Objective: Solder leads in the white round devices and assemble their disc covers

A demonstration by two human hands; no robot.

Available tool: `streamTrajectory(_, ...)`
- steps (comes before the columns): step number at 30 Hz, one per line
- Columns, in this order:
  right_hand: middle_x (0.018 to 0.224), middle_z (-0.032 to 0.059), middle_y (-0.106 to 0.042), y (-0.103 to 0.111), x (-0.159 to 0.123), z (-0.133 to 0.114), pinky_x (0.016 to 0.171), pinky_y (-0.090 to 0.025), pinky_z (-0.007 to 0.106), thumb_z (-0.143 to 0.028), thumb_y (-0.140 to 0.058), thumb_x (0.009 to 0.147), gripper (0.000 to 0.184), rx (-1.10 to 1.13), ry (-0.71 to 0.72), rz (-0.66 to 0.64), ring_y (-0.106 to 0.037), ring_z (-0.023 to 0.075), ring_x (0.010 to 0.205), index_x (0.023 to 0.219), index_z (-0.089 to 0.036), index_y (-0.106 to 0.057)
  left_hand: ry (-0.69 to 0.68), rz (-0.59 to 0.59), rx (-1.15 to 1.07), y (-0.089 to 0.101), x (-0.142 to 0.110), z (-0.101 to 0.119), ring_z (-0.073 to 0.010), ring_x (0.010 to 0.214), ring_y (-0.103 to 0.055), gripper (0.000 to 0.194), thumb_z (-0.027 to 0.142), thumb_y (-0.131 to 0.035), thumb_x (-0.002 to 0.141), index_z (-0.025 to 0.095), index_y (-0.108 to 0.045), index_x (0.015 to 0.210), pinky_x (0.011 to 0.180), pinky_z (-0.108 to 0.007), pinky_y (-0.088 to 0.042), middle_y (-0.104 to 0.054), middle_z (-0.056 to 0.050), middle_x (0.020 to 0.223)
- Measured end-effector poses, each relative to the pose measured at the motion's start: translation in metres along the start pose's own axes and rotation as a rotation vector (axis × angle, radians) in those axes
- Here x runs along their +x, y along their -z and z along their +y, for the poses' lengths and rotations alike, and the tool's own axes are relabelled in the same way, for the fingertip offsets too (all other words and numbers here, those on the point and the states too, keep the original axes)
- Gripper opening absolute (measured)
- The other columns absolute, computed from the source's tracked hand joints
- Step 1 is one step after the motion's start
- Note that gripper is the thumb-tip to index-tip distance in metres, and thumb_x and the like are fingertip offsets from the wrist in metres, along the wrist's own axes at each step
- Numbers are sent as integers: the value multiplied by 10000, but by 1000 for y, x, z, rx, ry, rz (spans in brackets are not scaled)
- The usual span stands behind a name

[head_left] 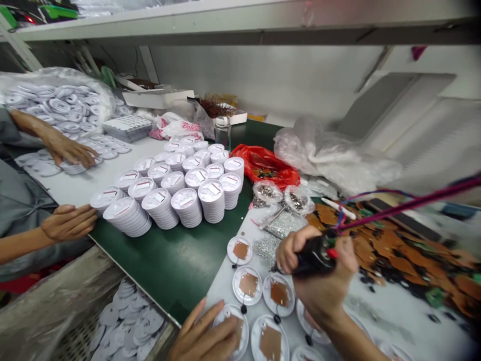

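Observation:
My right hand [325,288] is wrapped round a black electric screwdriver [315,254] with a red button, its tip pointing left above the discs. My left hand [206,333] lies with fingers stretched out over a white round housing [244,326], partly covering it. Several more such housings lie on the pale surface, among them one with a brown board [248,284], one beside it [278,295] and one at the front [269,338]. Small black parts on wires hang from their edges. My right forearm hides some housings.
Tall stacks of white housings [188,205] stand on the green mat [180,260]. A co-worker's hands [69,220] are at the left. Bags of screws [298,198], a red bag [270,165] and loose brown boards [394,255] lie right. A shelf [259,22] runs overhead; a cable [413,204] crosses right.

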State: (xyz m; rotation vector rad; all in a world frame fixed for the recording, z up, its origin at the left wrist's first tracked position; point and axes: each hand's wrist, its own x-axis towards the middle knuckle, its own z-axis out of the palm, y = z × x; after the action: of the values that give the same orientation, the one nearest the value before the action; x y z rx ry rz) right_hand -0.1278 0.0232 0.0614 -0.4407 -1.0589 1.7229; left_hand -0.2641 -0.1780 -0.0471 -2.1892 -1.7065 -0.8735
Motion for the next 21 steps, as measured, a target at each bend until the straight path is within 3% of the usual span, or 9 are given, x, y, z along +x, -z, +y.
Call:
streamTrajectory(2, 463, -11, -508, 4, 6, 15, 403, -357, 258, -668, -543, 871, 522, -31, -26, 10, -439, 143, 396, 643, -208, -636, 93, 24, -33, -2, -1, 4, -173, 1238, -648, 427, 392, -355, 1120, 267, -730, 959, 1275, -376, -205, -777, 32, 1153)
streamTrajectory(5, 463, -6, -520, 7, 8, 24, 405, -349, 257, -646, -577, 861, 496, -53, -29, 3, -448, 143, 398, 652, -201, -644, 169, 78, -105, 3, 10, 4, -184, 1135, -658, 340, 377, -422, 1107, 274, -712, 965, 1192, -373, -289, -767, 7, 1075)
streamTrajectory(8, 468, -3, -521, 4, 5, 13, 419, -377, 267, -671, -591, 835, 509, -43, -20, -9, -450, 146, 414, 643, -204, -652, 188, 80, -228, 13, 35, -4, -182, 913, -644, 209, 239, -485, 1076, 241, -692, 1053, 1009, -358, -402, -718, -18, 952)
streamTrajectory(10, 473, 0, -511, -1, 2, 0, 425, -398, 275, -686, -550, 856, 537, -18, -27, -28, -456, 150, 422, 645, -204, -660, 235, 8, -299, 15, 55, -8, -197, 888, -616, 181, 181, -511, 1053, 218, -675, 1119, 893, -357, -425, -686, -34, 958)
streamTrajectory(14, 467, 6, -505, -11, -7, -17, 411, -410, 277, -708, -501, 878, 577, 35, -66, -71, -473, 157, 409, 651, -205, -668, 319, -97, -412, 1, 89, -9, -209, 930, -598, 298, 152, -686, 970, 232, -645, 1254, 914, -379, -399, -669, -18, 983)
streamTrajectory(18, 468, 4, -505, -16, -13, -21, 424, -436, 285, -735, -476, 890, 607, 45, -93, -113, -482, 157, 408, 665, -210, -680, 303, -102, -480, -15, 102, -7, -177, 854, -613, 118, 150, -792, 890, 191, -722, 976, 944, -377, -366, -685, 21, 859)
streamTrajectory(21, 470, 4, -507, -19, -16, -23, 437, -443, 292, -748, -478, 884, 610, 60, -121, -142, -480, 160, 418, 670, -216, -686, 353, -80, -559, -17, 101, -8, -166, 848, -626, 132, 143, -833, 853, 173, -708, 886, 942, -364, -358, -710, 27, 852)
